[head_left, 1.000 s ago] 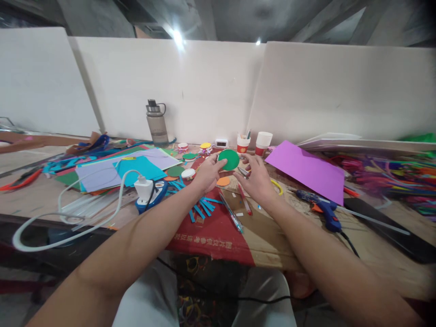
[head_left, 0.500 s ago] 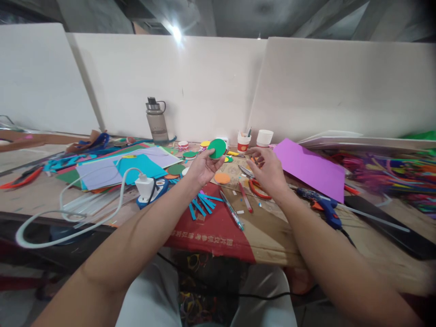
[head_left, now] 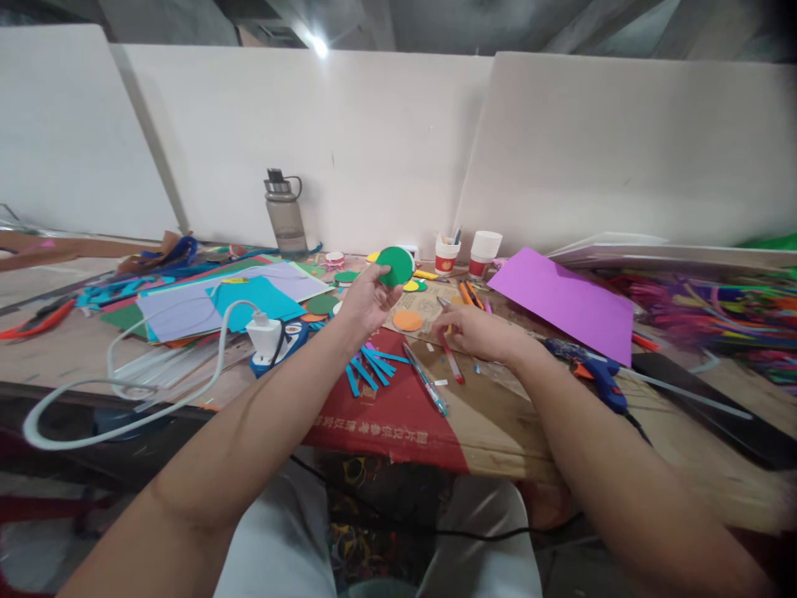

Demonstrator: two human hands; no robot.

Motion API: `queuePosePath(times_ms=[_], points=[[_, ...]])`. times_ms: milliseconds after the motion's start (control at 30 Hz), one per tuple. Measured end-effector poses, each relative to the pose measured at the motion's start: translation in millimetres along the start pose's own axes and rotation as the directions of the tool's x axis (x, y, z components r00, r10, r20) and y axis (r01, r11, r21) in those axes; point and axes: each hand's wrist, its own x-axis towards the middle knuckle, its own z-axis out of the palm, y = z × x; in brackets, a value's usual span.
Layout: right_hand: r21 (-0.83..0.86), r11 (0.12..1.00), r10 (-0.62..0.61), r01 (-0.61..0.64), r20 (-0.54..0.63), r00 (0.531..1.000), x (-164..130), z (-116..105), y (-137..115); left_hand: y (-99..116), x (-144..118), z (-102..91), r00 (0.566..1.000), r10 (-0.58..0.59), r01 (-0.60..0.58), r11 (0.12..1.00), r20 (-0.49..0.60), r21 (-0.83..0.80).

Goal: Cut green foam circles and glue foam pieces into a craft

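My left hand [head_left: 369,301] pinches a green paper disc [head_left: 394,267] by its lower left edge and holds it up over the table. My right hand [head_left: 478,332] is low over the cardboard, palm down with curled fingers closed around the handles of scissors. The scissors' metal tip [head_left: 442,301] shows beyond the fingers; their handles are mostly hidden. Close to these fingertips lies a red pen [head_left: 456,368]. An orange disc [head_left: 407,321] is flat between the hands. Nearer me are a teal pen [head_left: 428,384] and several blue paper strips [head_left: 374,370].
A glue gun [head_left: 601,382] and a purple sheet [head_left: 564,307] lie to the right. At the back stand a water bottle [head_left: 286,214] and paper cups [head_left: 484,252]. Coloured sheets [head_left: 187,309] and a power strip with a white plug [head_left: 265,336] are at the left.
My right hand has come down towards me onto the scissors, covering their handles. An orange cutter behind it is now uncovered. My left hand still holds the green disc, almost unmoved.
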Motion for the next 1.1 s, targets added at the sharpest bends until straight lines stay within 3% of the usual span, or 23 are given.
queuePosePath(times_ms=[133, 400, 500, 600, 667, 767, 800, 867, 967, 1033, 1100], points=[[-0.045, 0.999, 0.005, 0.002, 0.149, 0.989, -1.2, 2.4, 0.7, -1.0, 2.2, -1.4, 1.000, 0.024, -0.025, 1.000, 0.019, 0.015], [-0.036, 0.998, -0.038, 0.043, 0.137, 0.990, 0.2, 2.0, 3.0, -2.3, 3.5, -1.7, 0.999, 0.011, -0.010, 0.999, 0.048, -0.033], [-0.025, 0.999, 0.029, -0.029, 0.002, 1.000, -0.7, 0.3, 0.9, -1.7, 3.7, -1.5, 0.997, 0.001, 0.002, 0.999, 0.074, -0.043], [-0.027, 0.994, 0.103, -0.110, -0.194, 0.976, -1.3, -4.0, -3.0, -1.2, 3.4, -0.7, 0.996, -0.032, 0.035, 0.998, 0.080, -0.046], [0.041, 0.989, 0.145, -0.140, -0.340, 0.929, -0.8, -7.3, -6.3, -1.3, 2.3, 0.3, 0.995, -0.058, 0.062, 0.997, 0.075, -0.042], [0.270, 0.960, 0.222, -0.079, -0.555, 0.802, 1.4, -10.2, -10.8, -2.3, -0.8, 2.3, 0.993, -0.092, 0.094, 0.995, 0.071, -0.026], [0.349, 0.937, 0.247, -0.030, -0.596, 0.764, 2.3, -10.4, -11.9, -2.8, -2.0, 2.8, 0.992, -0.102, 0.103, 0.994, 0.073, -0.019], [0.469, 0.882, 0.287, 0.049, -0.617, 0.733, 3.7, -9.7, -12.8, -3.9, -4.0, 3.6, 0.990, -0.117, 0.117, 0.993, 0.079, -0.004], [0.486, 0.873, 0.314, 0.020, -0.595, 0.740, 4.5, -6.6, -10.0, -4.5, -4.2, 3.5, 0.990, -0.109, 0.109, 0.994, 0.092, 0.010], [0.347, 0.937, 0.256, -0.044, -0.595, 0.762, 4.5, -2.3, -5.3, -3.2, -2.7, 2.6, 0.992, -0.071, 0.072, 0.997, 0.106, -0.004], [0.145, 0.986, 0.149, -0.082, -0.546, 0.824, 4.9, 4.2, 0.3, -0.6, -0.8, 1.5, 0.993, -0.026, 0.029, 0.999, 0.119, -0.024]])
